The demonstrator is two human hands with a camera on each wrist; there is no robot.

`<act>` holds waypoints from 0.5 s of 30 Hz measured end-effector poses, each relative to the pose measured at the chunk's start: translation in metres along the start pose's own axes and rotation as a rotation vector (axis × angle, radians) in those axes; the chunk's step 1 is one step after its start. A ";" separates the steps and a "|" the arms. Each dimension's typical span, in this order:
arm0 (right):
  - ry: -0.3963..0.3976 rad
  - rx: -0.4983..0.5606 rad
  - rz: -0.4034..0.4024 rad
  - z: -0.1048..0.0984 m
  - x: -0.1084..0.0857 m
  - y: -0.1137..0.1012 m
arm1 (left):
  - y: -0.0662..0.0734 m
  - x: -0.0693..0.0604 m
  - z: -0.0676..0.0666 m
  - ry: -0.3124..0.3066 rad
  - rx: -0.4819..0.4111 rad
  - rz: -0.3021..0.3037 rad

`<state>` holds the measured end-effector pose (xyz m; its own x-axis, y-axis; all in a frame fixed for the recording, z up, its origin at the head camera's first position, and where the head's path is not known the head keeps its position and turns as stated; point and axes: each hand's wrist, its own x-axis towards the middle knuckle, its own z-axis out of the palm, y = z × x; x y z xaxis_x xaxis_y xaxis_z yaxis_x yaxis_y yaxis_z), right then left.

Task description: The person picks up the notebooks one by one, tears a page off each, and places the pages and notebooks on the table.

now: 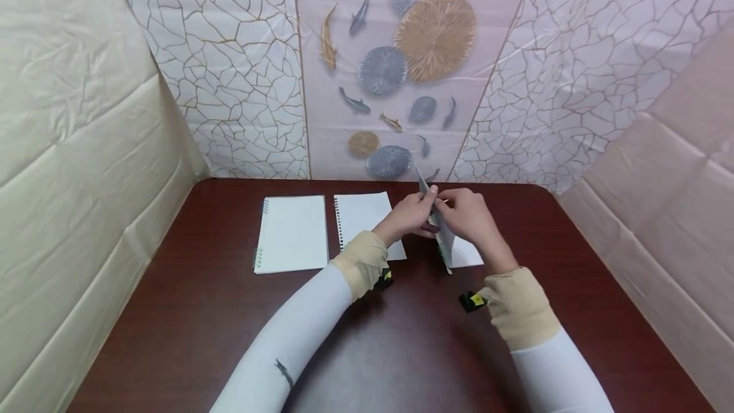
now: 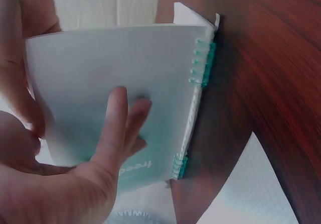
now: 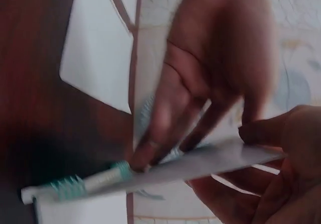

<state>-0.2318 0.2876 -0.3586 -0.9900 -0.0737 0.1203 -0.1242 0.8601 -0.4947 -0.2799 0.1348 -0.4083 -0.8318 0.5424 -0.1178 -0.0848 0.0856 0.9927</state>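
Both hands are at a notebook (image 1: 444, 234) with a translucent grey-teal cover and teal binding rings, tilted up on edge at the right of the table. My left hand (image 1: 410, 212) holds it near the upper edge; in the left wrist view its fingers (image 2: 114, 126) lie against the lettered cover (image 2: 80, 93). My right hand (image 1: 467, 212) pinches the outer edge of the cover. In the right wrist view, the right hand (image 3: 296, 158) has its thumb on one side and fingers on the other. White paper (image 1: 466, 253) shows under the notebook.
Two white-paged notebooks lie to the left: a ring-bound one (image 1: 295, 234) and one with a dark-holed edge (image 1: 358, 212), partly behind my left arm. Small black-and-yellow devices (image 1: 473, 301) sit at both wrists. A patterned cloth wall (image 1: 246, 69) rises behind the table.
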 end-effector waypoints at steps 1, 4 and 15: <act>-0.015 0.022 -0.001 0.004 -0.001 -0.002 | 0.001 -0.002 -0.001 0.003 -0.025 -0.014; -0.091 0.178 0.008 0.007 -0.005 -0.005 | 0.002 -0.003 -0.007 0.017 -0.084 -0.054; 0.044 0.071 -0.027 -0.009 0.008 0.062 | -0.014 -0.010 -0.040 -0.034 0.048 -0.105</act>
<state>-0.2468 0.3450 -0.3808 -0.9825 -0.0725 0.1713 -0.1566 0.8199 -0.5506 -0.2923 0.0945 -0.4199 -0.8006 0.5561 -0.2231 -0.1438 0.1832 0.9725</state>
